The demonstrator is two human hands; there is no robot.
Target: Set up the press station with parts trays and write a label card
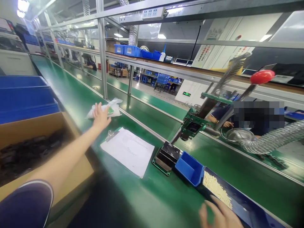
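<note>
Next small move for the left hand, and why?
I'd probably close the left hand on the crinkled white plastic bag and draw it nearer: the hand already lies over it, and the bag sits at near full arm's length, beyond the rectangular white paper sheet. How firm the grip is, I can't tell.

Bag (116, 107): lay on the bench (142, 196), under the left hand (100, 117).
Clipboard (109, 135): lay right of the bag.
Press (193, 125): stood between clipboard and bin (190, 167).
Tray (251, 204): lay right of the bin, holding pieces (216, 186), near the right hand (222, 213).
Carton (79, 169): stood left of the bench.
</note>
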